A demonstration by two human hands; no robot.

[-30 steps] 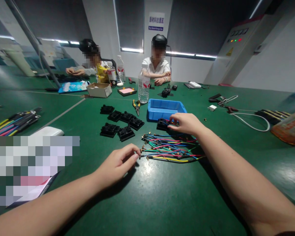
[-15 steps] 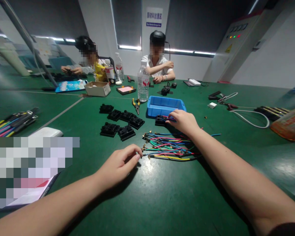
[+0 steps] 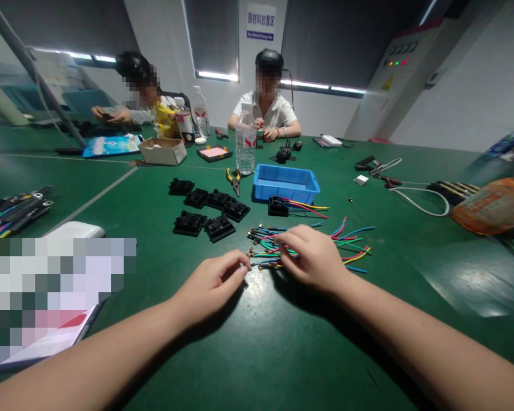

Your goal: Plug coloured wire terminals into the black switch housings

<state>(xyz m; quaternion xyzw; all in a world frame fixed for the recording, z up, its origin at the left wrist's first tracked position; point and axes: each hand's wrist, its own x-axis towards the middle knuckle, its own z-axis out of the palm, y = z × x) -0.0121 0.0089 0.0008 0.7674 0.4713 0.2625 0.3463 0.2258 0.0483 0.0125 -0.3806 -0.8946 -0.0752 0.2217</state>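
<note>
A loose bundle of coloured wires [image 3: 346, 242] with metal end terminals lies on the green table. My right hand [image 3: 310, 257] rests on the bundle's left part, fingers curled down into the wires. My left hand [image 3: 214, 282] sits just left of it, fingers pinched together at a wire end by the terminals. Behind the bundle a black connector block [image 3: 278, 206] with several wires plugged in lies in front of a blue tray [image 3: 286, 182]. Several more black connector blocks [image 3: 205, 211] lie to the left.
Yellow-handled pliers [image 3: 234, 180] and a water bottle [image 3: 245, 142] stand behind the blocks. Two other people sit at the far side. A white cable [image 3: 420, 200], tools and an orange bag [image 3: 492, 205] lie at the right; a wire bundle [image 3: 8, 211] and a white box [image 3: 75, 230] at the left.
My right hand has left the wired connector block by the blue tray and come back onto the wire bundle. The wires have spread to the right. My left hand has hardly moved.
</note>
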